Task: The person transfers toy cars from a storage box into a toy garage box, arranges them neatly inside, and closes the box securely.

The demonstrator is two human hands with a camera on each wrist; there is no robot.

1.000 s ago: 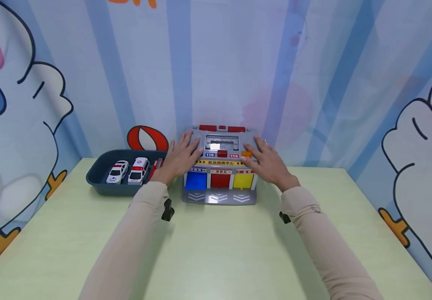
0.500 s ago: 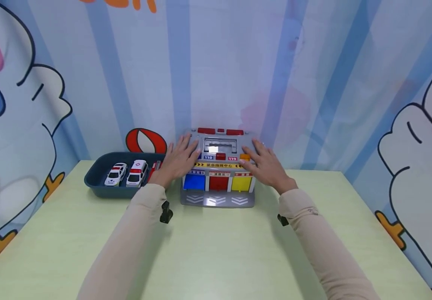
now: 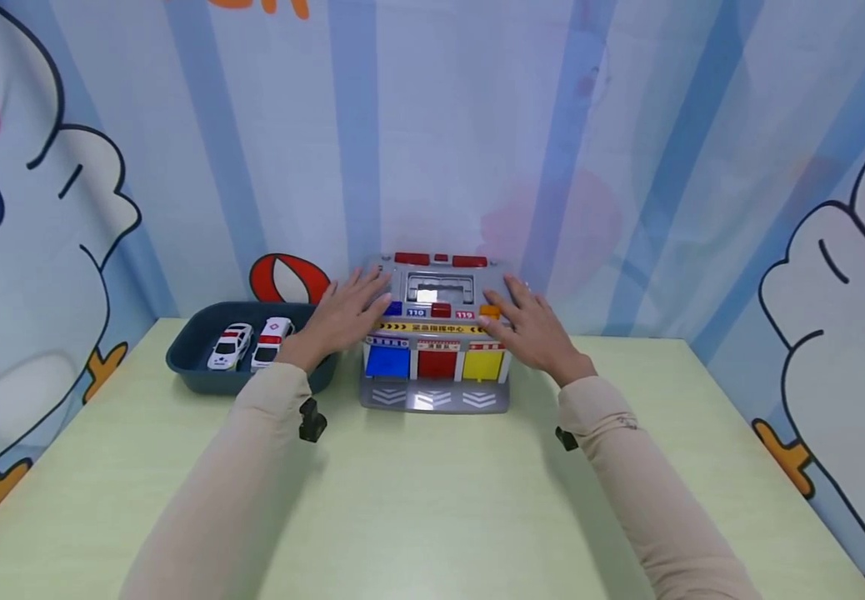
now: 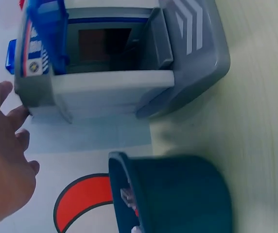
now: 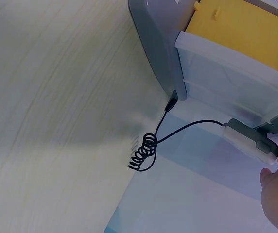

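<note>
Centrally, the toy station (image 3: 436, 333) stands upright on the table (image 3: 432, 508). Left hand (image 3: 344, 317) lies at the station's left roof edge, palm down, fingers extended and spread; firm contact unclear. Right hand (image 3: 541, 333) mirrors it at the right roof edge, fingers straight, spread, near a corded handset (image 5: 251, 141) on the station's side. Sleeved forearms (image 3: 230, 475) angle inward toward the station. Left of it: dark tray (image 3: 215, 382), two white toy cars (image 3: 231, 347) inside.
</note>
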